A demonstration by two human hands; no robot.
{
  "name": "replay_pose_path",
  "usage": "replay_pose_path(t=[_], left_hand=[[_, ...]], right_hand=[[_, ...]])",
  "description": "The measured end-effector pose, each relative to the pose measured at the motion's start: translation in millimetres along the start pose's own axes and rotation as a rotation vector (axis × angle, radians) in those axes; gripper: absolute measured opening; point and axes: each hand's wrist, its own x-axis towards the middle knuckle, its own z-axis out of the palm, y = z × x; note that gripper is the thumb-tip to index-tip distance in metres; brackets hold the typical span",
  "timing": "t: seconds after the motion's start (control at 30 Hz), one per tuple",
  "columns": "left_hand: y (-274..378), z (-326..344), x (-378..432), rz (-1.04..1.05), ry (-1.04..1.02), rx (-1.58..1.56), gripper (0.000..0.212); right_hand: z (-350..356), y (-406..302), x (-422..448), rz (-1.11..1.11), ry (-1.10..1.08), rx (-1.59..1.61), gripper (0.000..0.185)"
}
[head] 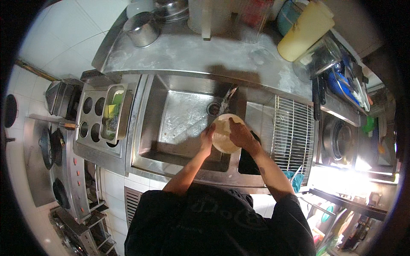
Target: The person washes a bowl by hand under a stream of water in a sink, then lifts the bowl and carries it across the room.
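Over the right part of a stainless steel sink basin (184,120), a round pale-yellow bowl or dish (225,144) is held. My left hand (207,137) grips its left rim. My right hand (241,134) reaches across from the right side, its index finger against the face of the dish; whether it also holds something is hidden by the fingers. A paler patch shows on the dish beside that fingertip. Just beyond the dish, what looks like a stream of water (228,99) runs down near the round drain (213,109).
To the right, a wire rack (292,134) covers part of a second basin, with a teal cloth (296,180) at its near end. A steel shelf (192,57) behind holds a metal pot (142,30) and a yellow container (304,32). Left stands a steel pan (123,128) containing sponges.
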Motion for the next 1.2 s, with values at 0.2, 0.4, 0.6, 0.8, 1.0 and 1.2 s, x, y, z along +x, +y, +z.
replay_pose_path(t=[0.2,0.4,0.6,0.8,1.0,1.2], left_hand=[[25,-20,-25,-0.011,0.08,-0.219,0.036],[43,-47,-46,-0.043,0.06,-0.27,0.041],[54,-56,-52,0.073,0.019,-0.28,0.048],[64,-62,-56,0.089,0.037,-0.346,0.043],[70,-68,-61,0.131,0.065,-0.282,0.041],[69,-68,-63,0.139,0.051,-0.323,0.041]], right_hand=[[13,-60,5,-0.263,0.056,-0.223,0.063],[7,-83,17,-0.115,-0.093,0.044,0.035],[-20,-100,42,-0.319,0.029,-0.019,0.027],[-33,-105,45,-0.497,-0.041,-0.071,0.058],[-11,-94,28,-0.32,-0.177,-0.07,0.061],[2,-92,40,-0.022,-0.186,0.013,0.056]])
